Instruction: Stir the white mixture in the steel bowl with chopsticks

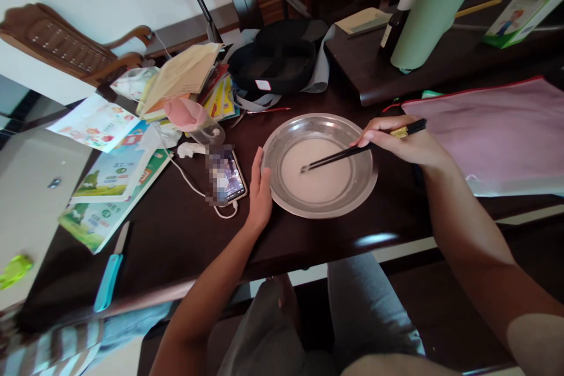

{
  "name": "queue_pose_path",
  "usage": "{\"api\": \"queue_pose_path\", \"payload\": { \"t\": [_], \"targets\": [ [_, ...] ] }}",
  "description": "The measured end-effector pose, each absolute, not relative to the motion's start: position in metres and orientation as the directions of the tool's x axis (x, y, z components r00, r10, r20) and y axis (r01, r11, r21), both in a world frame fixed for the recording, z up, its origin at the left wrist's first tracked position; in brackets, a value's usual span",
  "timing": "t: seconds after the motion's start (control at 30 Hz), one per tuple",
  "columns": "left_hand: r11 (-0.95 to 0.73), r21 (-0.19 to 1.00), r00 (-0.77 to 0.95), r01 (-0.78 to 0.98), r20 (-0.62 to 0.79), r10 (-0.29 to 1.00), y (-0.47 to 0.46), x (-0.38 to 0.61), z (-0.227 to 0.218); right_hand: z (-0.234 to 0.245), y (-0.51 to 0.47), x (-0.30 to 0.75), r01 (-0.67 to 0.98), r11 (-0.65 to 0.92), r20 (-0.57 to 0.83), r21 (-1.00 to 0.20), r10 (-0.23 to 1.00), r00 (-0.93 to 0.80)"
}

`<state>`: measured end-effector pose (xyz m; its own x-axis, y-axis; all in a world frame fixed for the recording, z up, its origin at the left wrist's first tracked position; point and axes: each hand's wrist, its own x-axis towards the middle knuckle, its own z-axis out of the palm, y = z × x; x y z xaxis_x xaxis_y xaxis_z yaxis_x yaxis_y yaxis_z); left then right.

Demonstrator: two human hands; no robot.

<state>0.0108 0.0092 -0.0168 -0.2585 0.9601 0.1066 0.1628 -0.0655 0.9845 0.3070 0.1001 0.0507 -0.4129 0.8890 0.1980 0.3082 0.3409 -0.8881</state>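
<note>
A round metal basin [282, 200] stands on the dark wooden table, with a pale, milky liquid [317, 185] in its bottom. My left hand [261, 191] rests against the basin's left rim, its fingers stretched along the outside and the thumb up by the edge. In my right hand [392, 138] is a pair of black chopsticks [337, 157] with gold-patterned ends. They slant down to the left over the basin, and their tips reach the liquid near its middle. My right fingers are wrapped round the upper part of the chopsticks.
Left of the basin lie a charging phone [231, 176], a pink-lidded cup [194, 120], several books [106, 182] and a turquoise-handled knife [109, 276]. Behind is an open black case [273, 64]. A pink mesh pouch [497, 135] and a green cylinder [434, 12] are at the right.
</note>
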Motion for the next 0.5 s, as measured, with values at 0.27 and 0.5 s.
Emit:
{"api": "queue_pose_path", "payload": {
  "t": [0.27,0.5],
  "targets": [
    [-0.066,0.986,-0.257,0.155,0.105,0.961,0.009,0.009,-0.018,0.050,0.108,0.323,0.198,0.323,0.271,-0.925,0.930,-0.249],
    [-0.064,0.982,-0.257,0.179,0.109,0.960,0.009,0.012,-0.015,0.051,0.102,0.309,0.305,0.357,0.225,-0.883,0.892,-0.392]
  ]
}}
